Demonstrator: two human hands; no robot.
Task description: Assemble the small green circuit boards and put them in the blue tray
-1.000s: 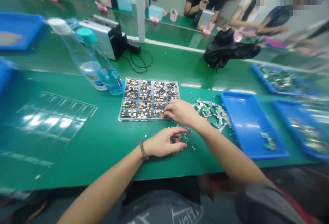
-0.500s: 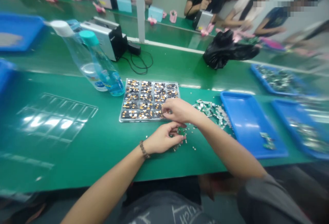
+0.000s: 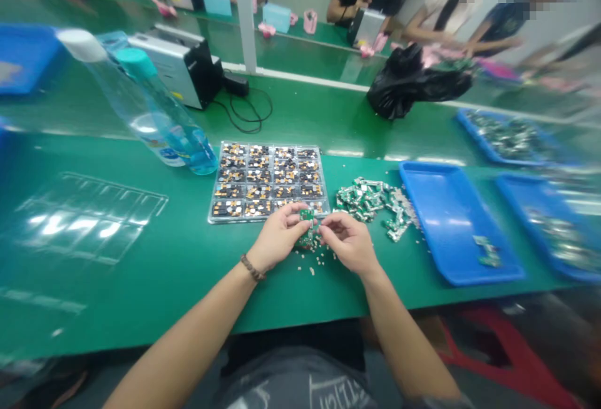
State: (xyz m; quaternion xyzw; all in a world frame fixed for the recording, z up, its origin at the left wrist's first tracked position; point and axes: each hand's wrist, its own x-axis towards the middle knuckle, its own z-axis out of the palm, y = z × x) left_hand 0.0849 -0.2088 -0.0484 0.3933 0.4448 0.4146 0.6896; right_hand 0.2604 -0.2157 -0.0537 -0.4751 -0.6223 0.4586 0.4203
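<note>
My left hand point(image 3: 282, 235) is closed on a small green circuit board point(image 3: 307, 215), thumb on its near side. Close by on the right, my right hand point(image 3: 348, 241) has thumb and fingertips pinched together at the board's edge; whatever sits between them is too small to make out. Just beyond both hands lies a clear compartment tray point(image 3: 212, 216) filled with small black, orange and silver parts. Tiny pale bits point(image 3: 312, 270) are scattered on the green table beneath the hands. A pile of green circuit boards point(image 3: 361, 198) lies right of the tray.
A blue tray point(image 3: 441, 202) with a few boards stands at right, with more filled blue trays beyond. Two bottles point(image 3: 200, 153), a silver-black device point(image 3: 176, 64) and a black plastic bag point(image 3: 399, 86) stand farther back. An empty-looking clear tray point(image 3: 115, 261) lies left. Co-workers sit opposite.
My right hand has come back from over the compartment tray to the board in my left hand. The left hand has shifted slightly left and up, with the board now upright in view.
</note>
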